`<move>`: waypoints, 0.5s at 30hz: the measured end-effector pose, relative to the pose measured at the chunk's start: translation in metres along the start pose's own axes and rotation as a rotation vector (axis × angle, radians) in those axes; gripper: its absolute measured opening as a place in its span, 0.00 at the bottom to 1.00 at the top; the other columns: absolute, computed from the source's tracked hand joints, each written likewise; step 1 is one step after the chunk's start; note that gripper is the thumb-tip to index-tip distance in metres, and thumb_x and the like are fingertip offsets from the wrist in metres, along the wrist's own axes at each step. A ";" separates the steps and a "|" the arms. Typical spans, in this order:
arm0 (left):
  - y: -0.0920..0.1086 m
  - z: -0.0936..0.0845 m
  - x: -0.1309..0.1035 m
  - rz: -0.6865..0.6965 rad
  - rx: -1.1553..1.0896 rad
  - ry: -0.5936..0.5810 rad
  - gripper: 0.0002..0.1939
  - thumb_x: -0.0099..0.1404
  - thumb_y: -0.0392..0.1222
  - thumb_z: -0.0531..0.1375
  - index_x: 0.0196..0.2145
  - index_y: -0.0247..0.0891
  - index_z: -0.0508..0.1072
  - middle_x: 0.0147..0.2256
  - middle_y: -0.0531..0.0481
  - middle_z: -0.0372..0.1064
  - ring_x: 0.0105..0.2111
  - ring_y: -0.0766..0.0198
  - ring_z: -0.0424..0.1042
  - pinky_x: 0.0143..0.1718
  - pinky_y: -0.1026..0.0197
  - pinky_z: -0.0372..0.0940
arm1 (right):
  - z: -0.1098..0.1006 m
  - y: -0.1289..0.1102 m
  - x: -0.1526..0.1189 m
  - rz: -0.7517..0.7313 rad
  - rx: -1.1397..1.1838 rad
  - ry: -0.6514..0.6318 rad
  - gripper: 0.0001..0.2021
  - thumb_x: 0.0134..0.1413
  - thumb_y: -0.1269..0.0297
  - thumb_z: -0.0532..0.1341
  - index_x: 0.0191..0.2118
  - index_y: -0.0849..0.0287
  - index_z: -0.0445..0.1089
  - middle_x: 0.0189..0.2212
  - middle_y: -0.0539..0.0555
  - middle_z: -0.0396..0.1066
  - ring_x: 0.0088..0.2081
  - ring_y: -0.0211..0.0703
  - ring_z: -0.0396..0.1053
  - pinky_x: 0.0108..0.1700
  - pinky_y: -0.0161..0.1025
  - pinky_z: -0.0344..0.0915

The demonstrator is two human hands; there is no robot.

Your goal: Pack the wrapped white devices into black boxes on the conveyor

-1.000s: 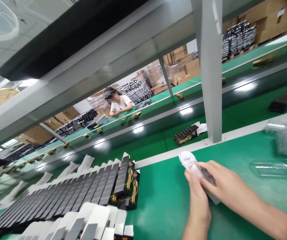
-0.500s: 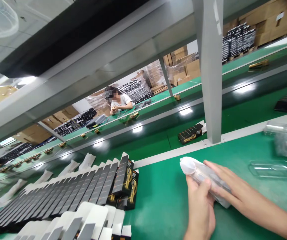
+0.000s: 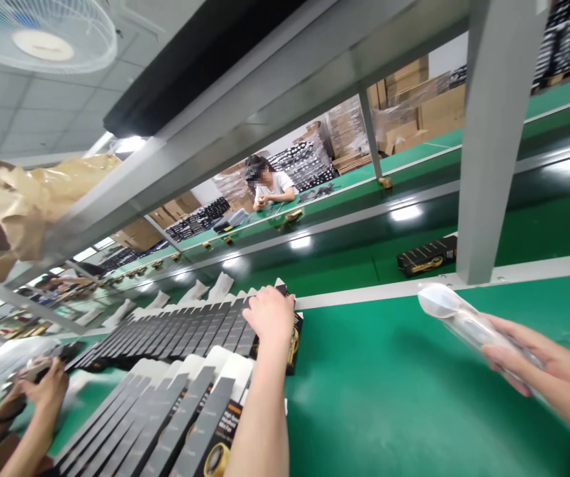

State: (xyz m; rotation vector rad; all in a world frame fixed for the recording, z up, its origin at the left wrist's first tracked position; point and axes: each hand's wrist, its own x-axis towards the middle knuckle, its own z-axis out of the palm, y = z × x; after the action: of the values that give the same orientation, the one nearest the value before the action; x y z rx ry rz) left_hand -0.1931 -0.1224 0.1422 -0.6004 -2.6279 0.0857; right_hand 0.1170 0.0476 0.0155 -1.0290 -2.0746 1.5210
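Observation:
My right hand (image 3: 527, 364) grips a clear, whitish plastic package (image 3: 468, 321), long and rounded at its far end; what lies inside is not clear. Over at the far row of black cartons, my left hand (image 3: 271, 315) has its fingers bent over the top of the end carton (image 3: 292, 348). That carton is black with a gold picture on its side, and my hand covers much of it. In front of this row stands a nearer row of similar cartons (image 3: 165, 411) with white flaps up; one reads "Mini Fan".
Another person's hands (image 3: 41, 387) handle something at the left. A grey post (image 3: 488, 146) and a slanted overhead beam (image 3: 265, 112) frame the green bench (image 3: 364, 404). One black carton (image 3: 428, 255) lies on the conveyor (image 3: 344, 275) behind. A person (image 3: 272, 185) sits across.
My left hand has let go of the plastic package and moved left to the end carton. The package stays in my right hand. The view has shifted left, bringing another person's hands into sight.

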 end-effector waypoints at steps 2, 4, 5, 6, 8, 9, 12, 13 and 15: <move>-0.011 0.010 0.006 -0.020 0.074 -0.002 0.17 0.64 0.50 0.58 0.41 0.32 0.69 0.41 0.43 0.68 0.44 0.54 0.67 0.45 0.47 0.63 | 0.001 -0.004 0.000 0.039 0.066 -0.012 0.26 0.57 0.40 0.51 0.59 0.40 0.54 0.27 0.48 0.68 0.26 0.46 0.63 0.30 0.43 0.63; -0.012 0.019 0.002 -0.001 0.112 0.006 0.16 0.64 0.50 0.58 0.42 0.34 0.69 0.42 0.45 0.67 0.45 0.57 0.67 0.46 0.49 0.63 | 0.003 -0.006 0.000 0.079 0.112 0.001 0.26 0.55 0.39 0.52 0.57 0.40 0.57 0.27 0.48 0.69 0.26 0.45 0.64 0.29 0.41 0.63; -0.010 0.021 -0.001 0.015 0.118 0.011 0.16 0.64 0.49 0.58 0.43 0.34 0.69 0.43 0.45 0.67 0.45 0.56 0.67 0.46 0.49 0.63 | 0.004 -0.005 0.000 0.097 0.139 0.012 0.26 0.54 0.38 0.53 0.56 0.40 0.59 0.28 0.49 0.70 0.27 0.44 0.64 0.29 0.39 0.64; -0.006 0.022 -0.004 0.035 0.115 0.013 0.16 0.64 0.48 0.59 0.43 0.33 0.69 0.43 0.44 0.67 0.46 0.56 0.66 0.46 0.49 0.63 | 0.003 -0.004 0.000 0.112 0.165 0.020 0.26 0.53 0.38 0.54 0.56 0.40 0.61 0.29 0.49 0.70 0.28 0.44 0.65 0.29 0.38 0.65; 0.003 0.020 -0.010 0.085 0.081 0.003 0.15 0.63 0.46 0.59 0.41 0.30 0.69 0.42 0.41 0.67 0.45 0.51 0.67 0.45 0.47 0.64 | 0.000 0.003 0.001 0.125 0.215 0.027 0.26 0.52 0.40 0.57 0.55 0.42 0.63 0.30 0.51 0.71 0.29 0.45 0.67 0.29 0.37 0.66; 0.009 0.018 -0.013 0.122 0.048 -0.009 0.15 0.63 0.46 0.60 0.41 0.29 0.69 0.41 0.39 0.67 0.43 0.49 0.68 0.43 0.46 0.64 | -0.003 0.007 0.001 0.130 0.245 0.030 0.26 0.52 0.41 0.58 0.55 0.43 0.63 0.31 0.52 0.71 0.30 0.46 0.68 0.29 0.37 0.66; 0.029 0.010 -0.032 0.304 -0.103 -0.056 0.19 0.64 0.48 0.58 0.46 0.31 0.67 0.42 0.39 0.67 0.40 0.51 0.71 0.39 0.52 0.66 | -0.016 0.018 0.002 0.210 0.402 0.030 0.25 0.50 0.43 0.61 0.54 0.41 0.66 0.31 0.53 0.72 0.32 0.47 0.69 0.28 0.35 0.68; 0.037 0.008 -0.042 0.378 -0.174 -0.077 0.20 0.65 0.49 0.57 0.50 0.34 0.65 0.43 0.41 0.68 0.41 0.54 0.71 0.40 0.56 0.66 | -0.021 0.019 0.001 0.246 0.481 0.000 0.24 0.49 0.44 0.63 0.52 0.40 0.67 0.30 0.53 0.71 0.31 0.45 0.69 0.26 0.33 0.66; 0.054 0.009 -0.067 0.518 -0.387 -0.154 0.24 0.64 0.51 0.57 0.54 0.39 0.62 0.46 0.44 0.69 0.44 0.58 0.70 0.44 0.60 0.66 | -0.031 0.016 -0.002 0.282 0.649 -0.086 0.20 0.50 0.47 0.64 0.50 0.41 0.69 0.25 0.52 0.69 0.25 0.39 0.64 0.20 0.29 0.60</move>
State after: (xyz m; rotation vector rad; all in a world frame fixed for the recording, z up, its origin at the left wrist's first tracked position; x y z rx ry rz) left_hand -0.1211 -0.1021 0.0990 -1.4484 -2.5785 -0.2350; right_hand 0.1441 0.0685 0.0120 -1.0216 -1.3415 2.2010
